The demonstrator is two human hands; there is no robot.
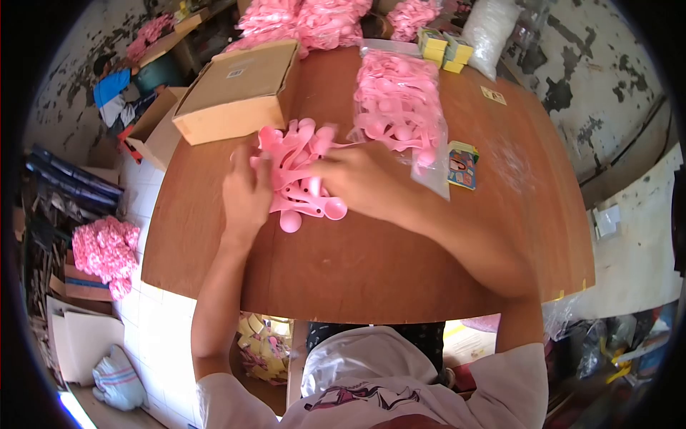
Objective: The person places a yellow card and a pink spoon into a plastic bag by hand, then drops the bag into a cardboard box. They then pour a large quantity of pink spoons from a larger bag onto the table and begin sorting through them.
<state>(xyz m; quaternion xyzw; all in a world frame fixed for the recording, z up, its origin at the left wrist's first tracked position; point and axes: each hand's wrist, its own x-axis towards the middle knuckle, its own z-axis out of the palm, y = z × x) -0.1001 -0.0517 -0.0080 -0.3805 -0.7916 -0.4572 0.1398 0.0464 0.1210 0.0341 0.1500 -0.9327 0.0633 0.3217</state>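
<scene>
A loose pile of pink plastic spoons (291, 166) with round, deep bowls lies on the brown wooden table (343, 264). At the pile's left edge is my left hand (246, 189), thumb and fingers apart, fingertips slightly blurred. My right hand (357, 175) reaches over the pile's right side, its fingers closed on a pink spoon; the exact grip is partly hidden. Behind my right hand lies a clear plastic bag (396, 100) full of similar pink spoons. A small stack of printed cards (462, 166) sits right of the bag.
A closed cardboard box (239, 89) stands at the table's back left. Yellow-edged card bundles (444, 50) and a white plastic sack (491, 32) are at the back right. More pink bags (304, 21) lie beyond. Another person (114, 93) sits at far left.
</scene>
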